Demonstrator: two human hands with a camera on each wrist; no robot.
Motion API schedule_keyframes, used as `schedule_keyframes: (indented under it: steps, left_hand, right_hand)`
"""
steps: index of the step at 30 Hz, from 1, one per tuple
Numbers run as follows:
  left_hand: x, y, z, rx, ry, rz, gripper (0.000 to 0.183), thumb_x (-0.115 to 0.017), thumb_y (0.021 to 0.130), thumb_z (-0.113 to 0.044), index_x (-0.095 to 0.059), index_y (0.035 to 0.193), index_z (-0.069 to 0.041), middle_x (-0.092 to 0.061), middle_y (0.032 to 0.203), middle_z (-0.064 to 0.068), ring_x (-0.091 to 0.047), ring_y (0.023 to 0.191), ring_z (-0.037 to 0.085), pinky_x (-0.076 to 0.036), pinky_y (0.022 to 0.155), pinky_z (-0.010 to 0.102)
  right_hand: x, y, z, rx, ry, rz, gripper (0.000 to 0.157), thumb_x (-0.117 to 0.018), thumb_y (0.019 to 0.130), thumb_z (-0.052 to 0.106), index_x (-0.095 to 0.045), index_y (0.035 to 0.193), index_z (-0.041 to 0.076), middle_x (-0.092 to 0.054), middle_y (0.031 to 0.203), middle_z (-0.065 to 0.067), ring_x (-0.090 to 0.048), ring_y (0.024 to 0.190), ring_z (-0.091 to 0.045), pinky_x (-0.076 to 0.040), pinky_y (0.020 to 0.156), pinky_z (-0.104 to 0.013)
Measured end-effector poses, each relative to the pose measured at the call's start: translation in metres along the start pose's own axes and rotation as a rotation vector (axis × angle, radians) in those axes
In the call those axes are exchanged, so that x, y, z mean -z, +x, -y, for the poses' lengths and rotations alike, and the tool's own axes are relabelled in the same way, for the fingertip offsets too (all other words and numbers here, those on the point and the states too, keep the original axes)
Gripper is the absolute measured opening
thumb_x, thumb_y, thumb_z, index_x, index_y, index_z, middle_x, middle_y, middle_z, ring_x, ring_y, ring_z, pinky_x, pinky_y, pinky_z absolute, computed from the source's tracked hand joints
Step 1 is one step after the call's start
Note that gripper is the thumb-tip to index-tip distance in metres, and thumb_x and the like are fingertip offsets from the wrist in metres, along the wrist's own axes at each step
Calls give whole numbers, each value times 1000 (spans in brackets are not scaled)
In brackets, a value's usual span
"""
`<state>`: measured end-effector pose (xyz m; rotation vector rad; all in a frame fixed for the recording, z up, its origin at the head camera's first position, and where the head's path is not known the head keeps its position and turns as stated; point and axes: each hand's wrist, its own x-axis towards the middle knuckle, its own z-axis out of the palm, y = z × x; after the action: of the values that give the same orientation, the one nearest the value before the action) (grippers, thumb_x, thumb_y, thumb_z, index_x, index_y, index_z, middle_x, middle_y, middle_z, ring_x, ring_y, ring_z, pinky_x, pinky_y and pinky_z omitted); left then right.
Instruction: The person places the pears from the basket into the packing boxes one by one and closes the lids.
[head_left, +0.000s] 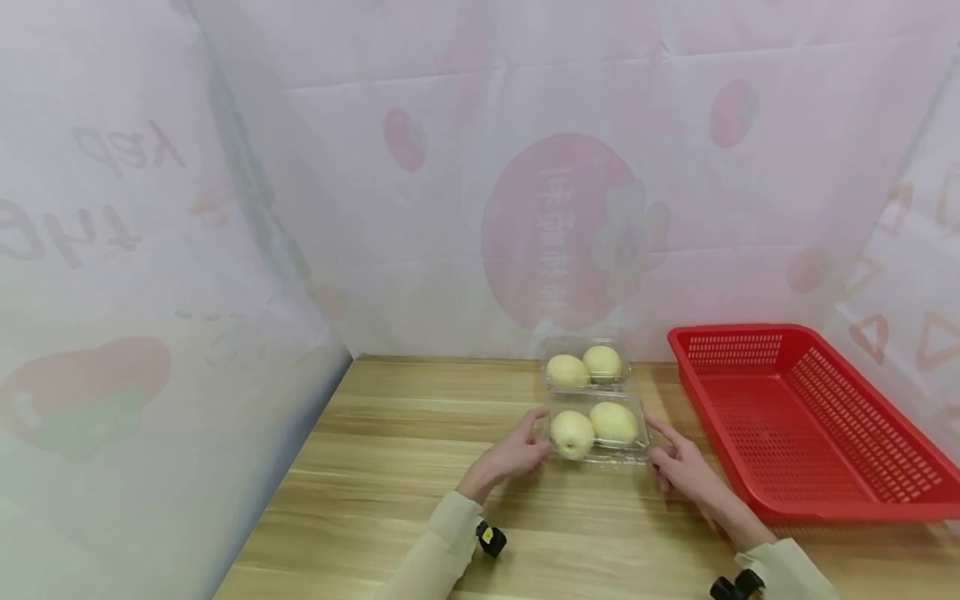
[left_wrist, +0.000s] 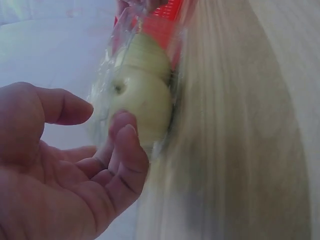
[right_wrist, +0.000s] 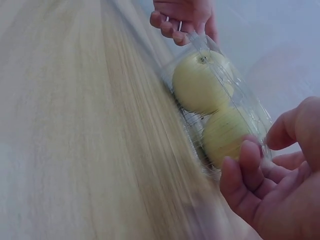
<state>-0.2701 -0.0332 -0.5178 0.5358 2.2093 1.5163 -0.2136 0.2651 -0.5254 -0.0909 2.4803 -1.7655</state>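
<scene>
Two pale yellow round fruits (head_left: 572, 435) lie side by side in a clear plastic box (head_left: 600, 457). At the box's left end is my left hand (head_left: 513, 450), thumb and bent fingers round the near corner. My right hand (head_left: 686, 471) holds the opposite end, its index finger stretched along the side and the other fingers curled in. In the right wrist view, the fingertips (right_wrist: 250, 150) of that hand overlap the box's end. Directly behind, against the cloth, stands a second clear box (head_left: 555, 344) with two more such fruits (head_left: 567, 371).
A red plastic basket (head_left: 738, 442) with slotted walls stands on the right of the wooden table (head_left: 390, 450), close beside my right forearm. Whitish printed cloth (head_left: 420, 250) hangs behind the table and along both sides.
</scene>
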Motion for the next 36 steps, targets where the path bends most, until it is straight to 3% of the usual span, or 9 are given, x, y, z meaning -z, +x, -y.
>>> schedule_keyframes:
  steps: [5, 11, 14, 19, 25, 36]
  left_hand:
    - [17, -6, -4, 31, 81, 14, 57, -53, 98, -19, -32, 150, -10, -66, 96, 16, -61, 74, 23, -51, 60, 33]
    - [41, -10, -14, 23, 182, 31, 46, -47, 101, -24, -39, 144, -8, -66, 95, 14, -65, 79, 26, -52, 60, 33]
    - [52, -10, -23, 2, 227, 27, 44, -47, 101, -24, -42, 141, -9, -67, 97, 18, -65, 78, 24, -50, 58, 29]
    - [66, -10, -36, -19, 337, 20, 39, -47, 101, -25, -49, 137, -11, -68, 99, 17, -66, 78, 23, -52, 58, 27]
    - [82, -13, -56, -32, 402, 29, 33, -44, 101, -19, -54, 131, -9, -66, 91, 8, -66, 85, 29, -52, 61, 27]
    - [115, -13, -87, -92, 579, 1, 31, -43, 102, -15, -58, 126, -3, -67, 93, 8, -65, 81, 18, -51, 65, 26]
  right_hand:
    - [1, -5, 5, 10, -36, -29, 59, -47, 94, 0, -29, 150, 3, -59, 74, -14, -53, 52, -15, -49, 46, -31]
    - [5, -12, 20, 98, -362, -136, 50, -55, 96, 12, -41, 142, 0, -65, 97, -17, -63, 79, -18, -50, 61, -26]
    - [7, -14, 29, 170, -450, -178, 46, -56, 96, 15, -47, 138, -2, -66, 108, -18, -64, 92, -21, -52, 71, -26]
    - [9, -14, 42, 246, -501, -198, 37, -54, 95, 11, -56, 129, -3, -66, 110, -18, -63, 97, -25, -53, 77, -28]
    - [14, -16, 55, 249, -564, -176, 31, -55, 96, 13, -61, 123, 0, -67, 113, -15, -65, 97, -26, -56, 77, -35]
    - [48, -7, 90, 344, -670, -115, 27, -55, 97, 13, -63, 122, 4, -70, 114, -15, -67, 91, -25, -56, 76, -40]
